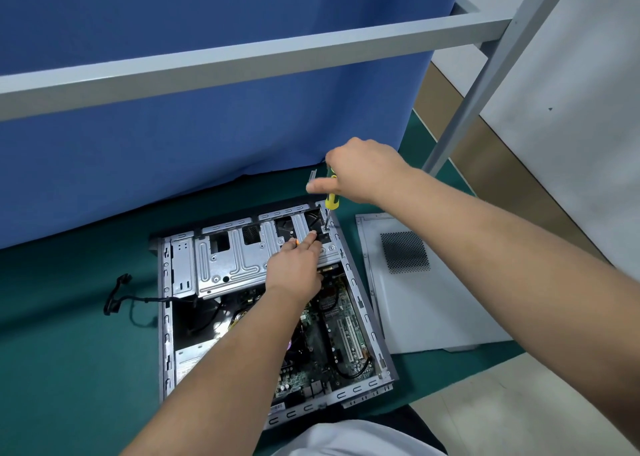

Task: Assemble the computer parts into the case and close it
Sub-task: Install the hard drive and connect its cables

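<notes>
An open grey computer case (166,317) lies on its side on the green table, its motherboard (343,334) showing. A silver drive cage (228,258) sits across the far end. My right hand (363,170) grips a yellow-green screwdriver (331,199) upright, its tip on the cage's far right corner. My left hand (294,268) rests on the cage with fingers stretched toward that corner; something orange shows at its thumb. The grey side panel (426,300) lies flat to the right of the case.
A black cable (117,296) trails out of the case's left side onto the green mat (69,351). A blue curtain (207,126) hangs behind the table, with a grey metal frame bar (242,64) crossing overhead and a slanted post (467,109) at right.
</notes>
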Motion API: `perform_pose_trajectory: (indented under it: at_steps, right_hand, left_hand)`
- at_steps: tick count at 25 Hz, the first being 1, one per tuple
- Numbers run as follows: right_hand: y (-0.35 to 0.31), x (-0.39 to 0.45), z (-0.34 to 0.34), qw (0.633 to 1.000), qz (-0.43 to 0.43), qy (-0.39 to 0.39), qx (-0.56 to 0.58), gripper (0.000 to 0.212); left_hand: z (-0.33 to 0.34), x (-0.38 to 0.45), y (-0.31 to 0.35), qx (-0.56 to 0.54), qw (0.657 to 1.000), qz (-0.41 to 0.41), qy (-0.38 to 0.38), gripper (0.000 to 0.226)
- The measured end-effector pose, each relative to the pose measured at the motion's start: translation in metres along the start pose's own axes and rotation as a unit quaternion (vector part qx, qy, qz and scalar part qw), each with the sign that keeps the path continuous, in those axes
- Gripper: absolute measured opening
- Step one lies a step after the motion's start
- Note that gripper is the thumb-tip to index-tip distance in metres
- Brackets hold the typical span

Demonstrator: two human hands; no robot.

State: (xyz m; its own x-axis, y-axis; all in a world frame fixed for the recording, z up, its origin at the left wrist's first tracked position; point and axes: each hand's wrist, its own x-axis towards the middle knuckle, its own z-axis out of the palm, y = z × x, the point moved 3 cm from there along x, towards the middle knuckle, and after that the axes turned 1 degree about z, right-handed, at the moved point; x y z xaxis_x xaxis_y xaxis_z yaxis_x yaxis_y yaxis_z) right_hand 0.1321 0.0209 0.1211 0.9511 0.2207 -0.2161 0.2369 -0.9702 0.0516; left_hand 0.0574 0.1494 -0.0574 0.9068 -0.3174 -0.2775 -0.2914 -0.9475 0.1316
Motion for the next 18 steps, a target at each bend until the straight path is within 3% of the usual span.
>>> perform_pose_trajectory:
  at_steps: [3, 5, 9, 13, 15, 18]
  right_hand:
    - [0.003, -0.003, -0.008, 0.991, -0.096, -0.081, 0.037, 0.037]
    - [0.0, -0.005, -0.007, 0.996, -0.069, -0.048, 0.039, 0.021]
    - [-0.006, -0.002, -0.002, 0.999, 0.036, 0.026, -0.026, 0.058]
    - [-0.002, -0.002, -0.007, 0.995, -0.077, -0.067, 0.008, 0.036]
    - [-0.003, -0.004, -0.006, 0.996, -0.072, -0.05, 0.005, 0.015]
    - [-0.002, -0.004, 0.003, 1.0, 0.009, 0.003, 0.013, 0.032]
  left_hand:
    - [0.0, -0.001, 0.0, -0.002, 1.0, -0.001, -0.001, 0.07]
    - [0.0, 0.0, 0.0, -0.003, 1.0, -0.002, -0.003, 0.07]
    - [0.0, 0.0, 0.0, 0.001, 1.0, 0.0, -0.002, 0.07]
    - [0.001, -0.001, 0.0, -0.002, 1.0, -0.002, -0.004, 0.07]
    - [0.0, -0.001, 0.0, -0.002, 1.0, -0.003, -0.003, 0.07]
    - [0.0, 0.0, 0.001, 0.002, 1.0, -0.002, -0.005, 0.072]
